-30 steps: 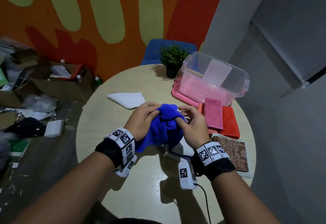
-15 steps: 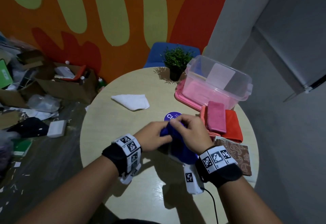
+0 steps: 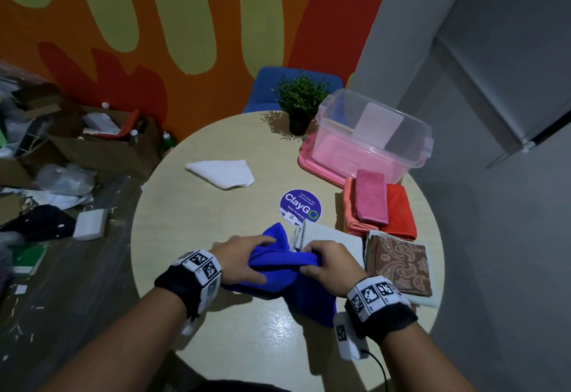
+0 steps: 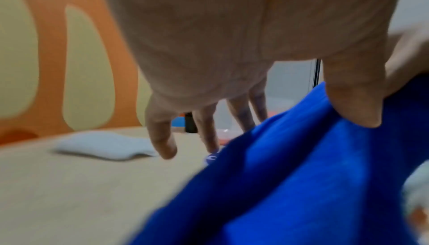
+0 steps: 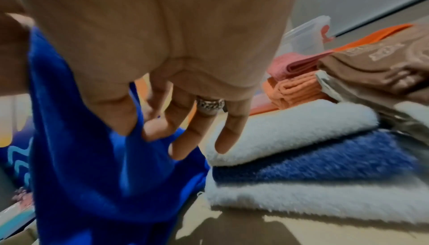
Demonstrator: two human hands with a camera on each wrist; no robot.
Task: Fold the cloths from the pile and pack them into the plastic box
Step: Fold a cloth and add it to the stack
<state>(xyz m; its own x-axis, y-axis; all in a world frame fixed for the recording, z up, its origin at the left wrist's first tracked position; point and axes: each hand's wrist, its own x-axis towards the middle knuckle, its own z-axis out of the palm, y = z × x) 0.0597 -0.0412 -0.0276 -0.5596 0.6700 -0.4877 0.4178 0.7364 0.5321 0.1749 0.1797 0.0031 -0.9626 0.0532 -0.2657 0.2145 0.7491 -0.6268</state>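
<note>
Blue cloth (image 3: 278, 271) bunched between both hands, hanging down to the bench (image 3: 191, 237) under the wrists. Left hand (image 3: 244, 257) gripping the left end: thumb pressed on the cloth, other fingers (image 4: 162, 138) loosely spread beyond it in the left wrist view. Right hand (image 3: 327, 265) pinching the right end between thumb and forefinger; remaining fingers (image 5: 227, 135) loose, a ring on one. Just right of the right hand, a stack of white and blue towels (image 5: 301, 149), with a brown patterned cloth (image 3: 401, 263) on top. Beyond the right hand, folded pink cloth (image 3: 370, 197) on orange cloths (image 3: 400, 209), then the plastic box (image 3: 374, 138), open, on a pink lid. Beyond the left hand, a white cloth (image 3: 221, 172). Round purple sticker (image 3: 300, 206) just beyond both hands.
</note>
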